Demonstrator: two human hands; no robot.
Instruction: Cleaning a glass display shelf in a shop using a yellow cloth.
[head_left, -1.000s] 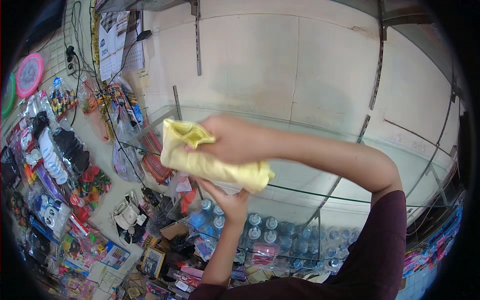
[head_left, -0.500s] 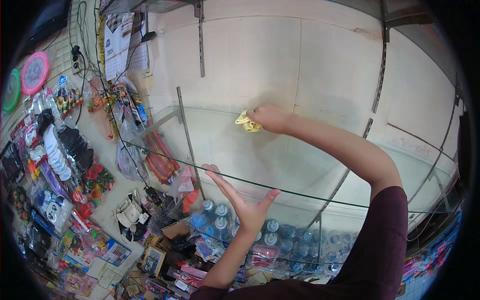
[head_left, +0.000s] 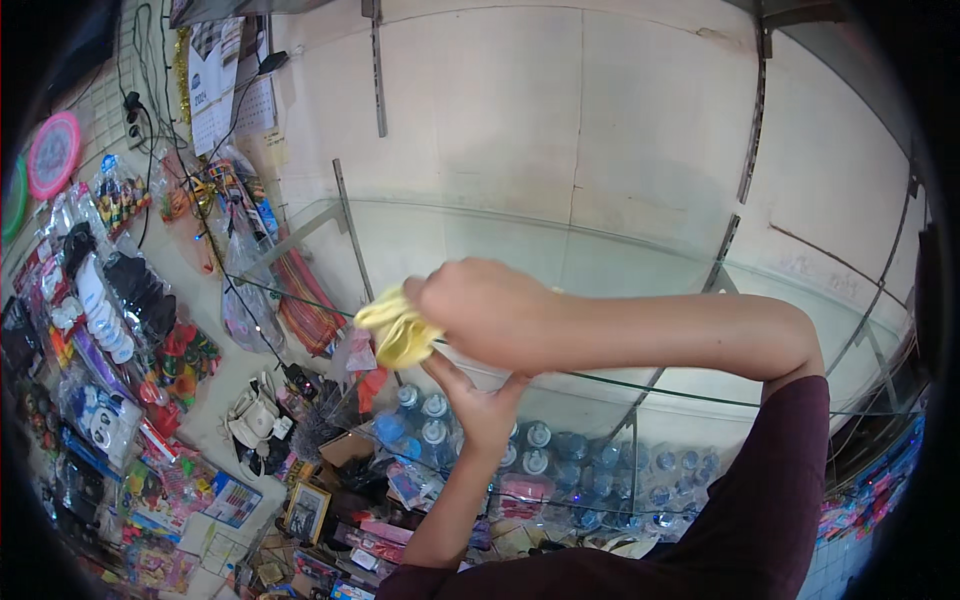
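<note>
Checking the head view: I see the yellow cloth (head_left: 400, 338) left of frame centre by the front edge of the glass shelf (head_left: 620, 272); half a second ago it was up at the shelf's back. So, my read, the rear-strip contact is broken and the work is now at the near side. Can't tell if cloth touches glass.

Right hand (head_left: 488, 312): fist clenched on the cloth, folds sticking out to its left, slight motion blur. Forearm runs nearly level to an elbow at frame right, upper arm dropping to the lower right.

Left hand (head_left: 482, 408): below the right, forearm up from bottom centre, thumb spread wide from the fingers. Fingertips hidden behind cloth and right hand, so touch unclear to me.
</note>
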